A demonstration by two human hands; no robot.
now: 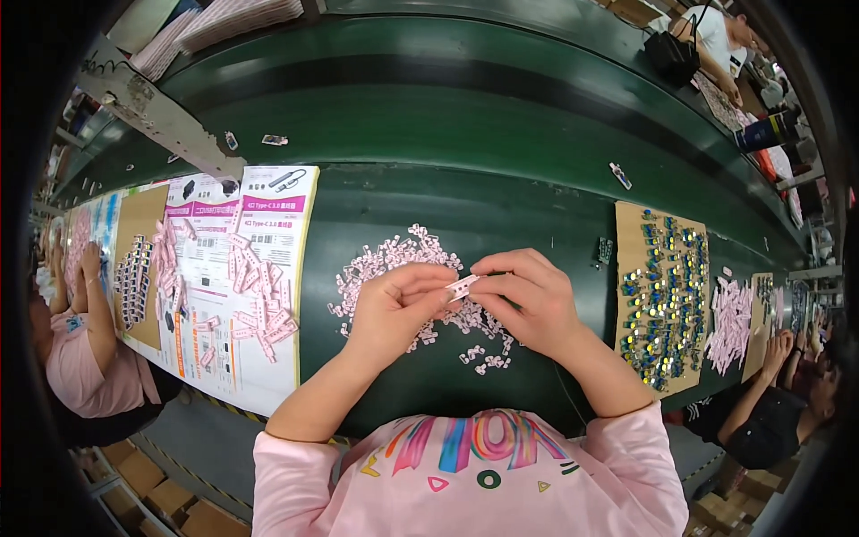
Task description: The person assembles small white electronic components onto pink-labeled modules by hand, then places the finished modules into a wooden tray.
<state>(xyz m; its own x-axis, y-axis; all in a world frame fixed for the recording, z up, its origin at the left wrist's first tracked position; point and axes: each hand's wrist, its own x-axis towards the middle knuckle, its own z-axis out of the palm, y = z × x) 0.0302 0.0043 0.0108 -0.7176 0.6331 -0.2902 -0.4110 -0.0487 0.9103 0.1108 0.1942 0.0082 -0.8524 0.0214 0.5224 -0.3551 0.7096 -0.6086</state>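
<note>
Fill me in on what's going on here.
A person in a pink shirt holds a small pink strip between left hand and right hand, above a pile of small pink pieces on a green table. Longer pink strips lie on printed sheets to the left; small electronic parts lie on cardboard to the right.

Printed matter stood on the white sheets (284, 367) at left: white lettering on magenta bands (279, 205), dark headings under them, and blocks of smaller print too fine to read. A vertical orange panel (182, 345) there also bore characters, unclear at this size. Large multicoloured lettering, partly folded, ran across the chest of the wearer's pink shirt (353, 488). Small dark marks showed on the pink strip (463, 286) at centre; whether these were characters could not be determined.
</note>
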